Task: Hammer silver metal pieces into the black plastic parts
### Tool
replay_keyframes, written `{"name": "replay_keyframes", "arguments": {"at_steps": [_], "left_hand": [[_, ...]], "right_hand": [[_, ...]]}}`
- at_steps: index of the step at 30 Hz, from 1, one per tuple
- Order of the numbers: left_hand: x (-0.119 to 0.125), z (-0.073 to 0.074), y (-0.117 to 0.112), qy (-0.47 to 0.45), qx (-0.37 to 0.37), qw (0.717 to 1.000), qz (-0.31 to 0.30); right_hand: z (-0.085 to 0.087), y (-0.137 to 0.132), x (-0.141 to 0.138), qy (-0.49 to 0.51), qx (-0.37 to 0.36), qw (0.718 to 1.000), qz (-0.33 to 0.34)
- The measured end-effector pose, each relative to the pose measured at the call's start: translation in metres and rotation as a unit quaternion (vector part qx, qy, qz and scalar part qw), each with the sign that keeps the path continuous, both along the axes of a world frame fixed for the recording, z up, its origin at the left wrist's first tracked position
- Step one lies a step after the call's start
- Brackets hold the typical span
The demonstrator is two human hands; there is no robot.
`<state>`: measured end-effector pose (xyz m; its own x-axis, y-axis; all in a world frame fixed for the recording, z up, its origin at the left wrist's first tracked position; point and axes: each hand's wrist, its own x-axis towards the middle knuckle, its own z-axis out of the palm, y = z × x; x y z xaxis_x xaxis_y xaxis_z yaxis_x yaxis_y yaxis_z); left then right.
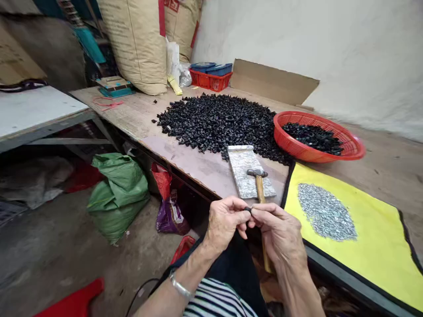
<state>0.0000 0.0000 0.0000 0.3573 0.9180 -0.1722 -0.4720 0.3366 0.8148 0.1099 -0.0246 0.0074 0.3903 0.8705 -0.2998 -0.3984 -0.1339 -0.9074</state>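
Note:
Between the fingertips of both hands sits a small black plastic part (247,210), mostly covered by the fingers. My left hand (228,220) pinches it from the left, and my right hand (279,229) closes on it from the right; whether the right also holds a tiny metal piece I cannot tell. Just beyond them a hammer (260,187) lies with its head on a whitish, worn slab (243,169), its wooden handle running off the table edge behind my right hand. A large heap of similar black parts (221,123) spreads behind the slab.
Right of the slab, small silvery metal pieces (325,211) lie on a yellow cloth (373,246). A red basket (357,152) behind it holds more black parts. Large sacks (135,44) and a red crate (211,81) stand at the back. A green bag (119,193) rests on the floor, left.

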Motion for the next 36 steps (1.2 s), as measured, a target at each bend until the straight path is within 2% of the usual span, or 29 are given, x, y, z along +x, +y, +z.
{"name": "replay_keyframes", "arguments": {"at_steps": [4,14,19,21,22,24,26,27,28,32,34,36], "left_hand": [[0.005,-0.004,-0.003,-0.006,-0.017,1.0,0.002],[0.009,-0.002,0.001,-0.032,-0.032,0.999,0.007],[0.007,-0.003,0.005,-0.039,-0.05,0.998,0.012],[0.005,-0.004,0.007,-0.046,-0.052,0.997,0.014],[0.004,-0.004,0.009,-0.049,-0.052,0.997,0.018],[0.002,-0.005,0.012,-0.051,-0.051,0.997,0.029],[0.0,-0.006,0.016,-0.049,-0.048,0.997,0.038],[-0.001,-0.005,0.019,-0.046,-0.048,0.997,0.041],[-0.002,-0.005,0.022,-0.041,-0.048,0.997,0.043],[-0.001,-0.002,0.038,-0.004,-0.052,0.997,0.054],[0.0,-0.001,0.047,0.027,-0.055,0.996,0.061],[0.004,-0.002,0.055,0.059,-0.059,0.994,0.064]], "right_hand": [[0.0,-0.004,0.001,-0.003,0.005,1.0,-0.017],[-0.001,-0.005,0.005,-0.084,0.02,0.996,0.033],[0.003,-0.004,0.013,-0.195,-0.006,0.98,0.029],[0.002,-0.004,0.021,-0.286,-0.016,0.958,0.005],[0.001,-0.003,0.025,-0.351,-0.019,0.936,-0.011],[-0.003,0.0,0.032,-0.501,-0.027,0.865,-0.026],[-0.009,0.004,0.035,-0.613,-0.043,0.789,0.004],[-0.012,0.007,0.036,-0.64,-0.058,0.766,0.025],[-0.013,0.01,0.037,-0.639,-0.078,0.764,0.043],[-0.011,0.02,0.041,-0.511,-0.159,0.842,0.072],[-0.005,0.021,0.045,-0.382,-0.165,0.901,0.122],[0.0,0.02,0.05,-0.193,-0.157,0.953,0.171]]}}
